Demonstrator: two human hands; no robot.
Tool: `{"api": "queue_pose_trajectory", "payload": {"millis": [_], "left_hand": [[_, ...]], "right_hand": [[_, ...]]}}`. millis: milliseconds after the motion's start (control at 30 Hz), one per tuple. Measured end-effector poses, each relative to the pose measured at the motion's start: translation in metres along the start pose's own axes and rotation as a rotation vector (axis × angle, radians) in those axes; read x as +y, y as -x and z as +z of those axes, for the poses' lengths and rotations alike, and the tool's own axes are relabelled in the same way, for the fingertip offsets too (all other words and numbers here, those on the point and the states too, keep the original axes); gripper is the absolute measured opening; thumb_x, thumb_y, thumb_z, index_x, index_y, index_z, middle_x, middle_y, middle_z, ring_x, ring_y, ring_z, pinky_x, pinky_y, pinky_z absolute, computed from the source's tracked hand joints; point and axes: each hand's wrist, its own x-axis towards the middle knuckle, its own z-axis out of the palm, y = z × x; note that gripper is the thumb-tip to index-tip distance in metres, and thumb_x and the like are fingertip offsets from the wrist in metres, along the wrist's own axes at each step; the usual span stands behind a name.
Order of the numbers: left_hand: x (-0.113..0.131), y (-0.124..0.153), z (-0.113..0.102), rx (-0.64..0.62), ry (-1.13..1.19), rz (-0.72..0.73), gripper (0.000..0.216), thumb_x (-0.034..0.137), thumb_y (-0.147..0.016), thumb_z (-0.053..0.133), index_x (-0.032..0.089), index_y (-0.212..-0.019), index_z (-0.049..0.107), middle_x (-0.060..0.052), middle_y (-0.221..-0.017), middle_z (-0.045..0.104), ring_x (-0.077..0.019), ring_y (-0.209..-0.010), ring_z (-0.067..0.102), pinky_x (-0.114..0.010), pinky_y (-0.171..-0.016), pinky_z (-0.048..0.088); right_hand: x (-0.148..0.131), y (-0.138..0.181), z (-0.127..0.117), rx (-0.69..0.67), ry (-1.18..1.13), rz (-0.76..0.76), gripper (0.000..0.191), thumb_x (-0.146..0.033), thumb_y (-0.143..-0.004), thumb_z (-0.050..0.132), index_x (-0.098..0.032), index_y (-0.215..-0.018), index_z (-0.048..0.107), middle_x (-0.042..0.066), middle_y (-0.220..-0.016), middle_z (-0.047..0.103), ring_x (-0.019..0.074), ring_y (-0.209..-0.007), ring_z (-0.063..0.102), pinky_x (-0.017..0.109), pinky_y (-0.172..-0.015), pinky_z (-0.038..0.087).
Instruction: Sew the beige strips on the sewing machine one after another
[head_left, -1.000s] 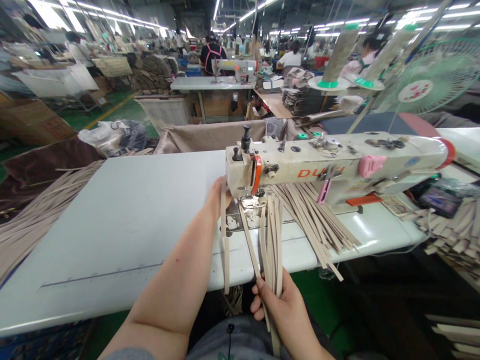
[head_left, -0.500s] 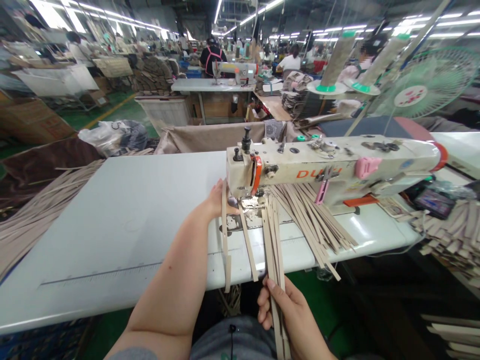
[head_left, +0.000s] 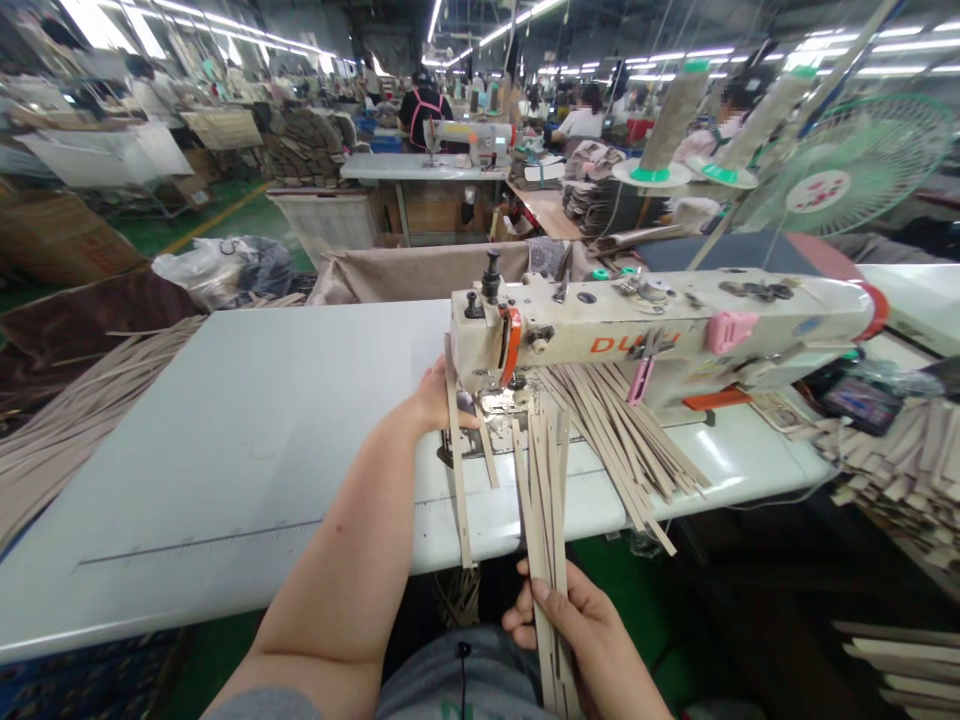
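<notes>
A cream sewing machine (head_left: pixel 660 325) stands on the white table (head_left: pixel 225 450). My left hand (head_left: pixel 435 395) rests by the needle area, fingers closed on a beige strip (head_left: pixel 457 470) that hangs over the table's front edge. My right hand (head_left: pixel 581 630) is below the table edge, shut on a bundle of beige strips (head_left: pixel 544 500) that reaches up to the presser foot. A short strip (head_left: pixel 486 455) lies between the two, fed under the foot.
More beige strips (head_left: pixel 630 440) fan out under the machine arm. Strip piles lie at far left (head_left: pixel 67 420) and far right (head_left: pixel 900 470). Thread cones (head_left: pixel 675 110) and a green fan (head_left: pixel 847 170) stand behind. Other workers sit at distant tables.
The short strip has been drawn further under the foot, so less of it shows. My right hand shifted the bundle slightly lower. The left-held strip tilted a little.
</notes>
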Motion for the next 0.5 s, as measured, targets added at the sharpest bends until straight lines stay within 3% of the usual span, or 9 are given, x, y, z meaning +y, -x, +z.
{"api": "queue_pose_trajectory", "payload": {"millis": [200,333,500], "left_hand": [[-0.004,-0.002,0.003,-0.029,-0.017,0.067,0.096,0.046,-0.062,0.108,0.024,-0.149,0.076,-0.015,-0.154,0.075,-0.0457,-0.150,0.065,-0.066,-0.136,0.050],[-0.011,-0.011,0.012,-0.002,-0.183,0.072,0.096,0.044,-0.056,0.111,0.020,-0.143,0.080,-0.017,-0.157,0.075,-0.0512,-0.158,0.059,-0.067,-0.143,0.041],[-0.018,-0.014,0.013,0.022,-0.230,0.119,0.101,0.047,-0.054,0.113,0.020,-0.145,0.079,-0.019,-0.161,0.074,-0.0521,-0.158,0.060,-0.068,-0.142,0.041]], "right_hand": [[0.004,-0.003,0.000,0.030,0.052,-0.018,0.059,-0.068,-0.077,0.112,-0.021,-0.095,0.081,0.003,-0.077,0.087,0.0185,-0.066,0.081,0.026,-0.062,0.060],[0.005,-0.003,-0.001,0.022,0.106,-0.038,0.061,-0.073,-0.081,0.107,-0.022,-0.093,0.077,0.003,-0.072,0.086,0.0153,-0.058,0.074,0.025,-0.060,0.055],[0.005,-0.004,-0.001,0.027,0.132,-0.039,0.063,-0.075,-0.079,0.107,-0.022,-0.095,0.077,0.003,-0.070,0.086,0.0169,-0.059,0.074,0.026,-0.061,0.054]]}}
